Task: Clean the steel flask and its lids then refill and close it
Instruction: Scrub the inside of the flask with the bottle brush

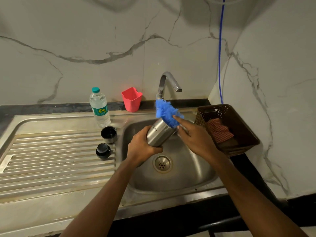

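Observation:
Over the sink basin [188, 168], my left hand [142, 147] grips the lower end of the steel flask [159, 132], which is tilted with its mouth up and to the right. A blue bottle brush [166, 113] sticks out of the flask's mouth, bristles showing. My right hand [193, 135] holds the brush, index finger stretched along the bristles; the handle is hidden behind that hand. Two black lids stand on the draining board: the cup lid [109, 134] and the stopper [103, 151] in front of it.
A plastic water bottle [99, 107] with a teal cap stands behind the lids. A red cup [131, 99] sits at the wall. The tap [168, 82] arches over the basin. A brown basket [227, 129] with a checked cloth sits right of the sink.

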